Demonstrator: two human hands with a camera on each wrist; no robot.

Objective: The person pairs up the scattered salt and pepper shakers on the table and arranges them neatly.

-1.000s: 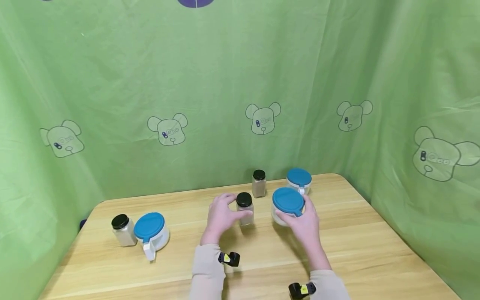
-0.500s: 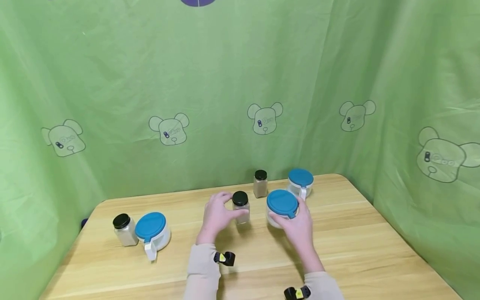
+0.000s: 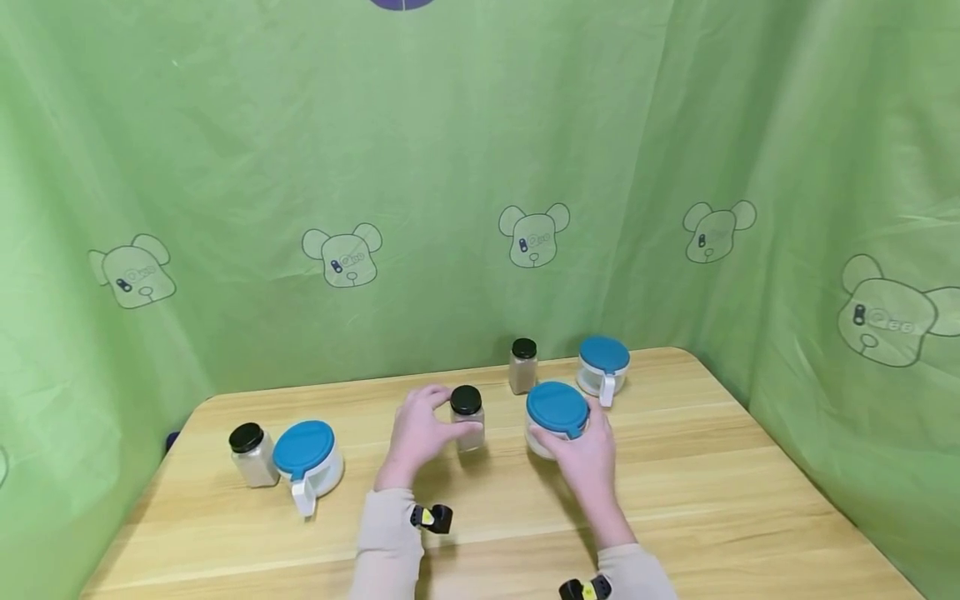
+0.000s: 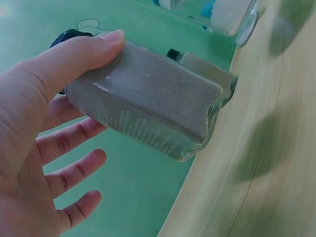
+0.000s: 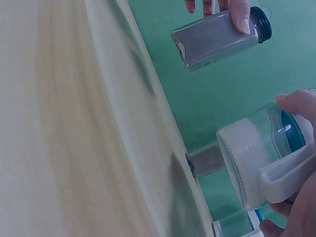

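My left hand [image 3: 417,427] pinches a square glass spice jar [image 4: 143,94] near its black lid, thumb on one side and fingers on the other. Grey-brown powder fills most of this jar, which hangs above the table. In my right hand [image 3: 587,457] is a round glass seasoning pot [image 5: 244,155] with a blue lid [image 3: 557,406] and a white handle. White grains lie inside it, and the right wrist view shows its base raised off the tabletop. The two held containers are apart, side by side.
Behind them, near the back edge, stand another spice jar [image 3: 523,368] and another blue-lidded pot [image 3: 603,367]. At the left, a spice jar [image 3: 255,457] and a blue-lidded pot [image 3: 307,454] stand close together. A green curtain [image 3: 420,150] surrounds the wooden table [image 3: 720,500].
Both hands have shifted left, carrying the spice jar and the seasoning pot. More of the pot standing at the back right now shows. The other containers stay in place; the view has shifted slightly.
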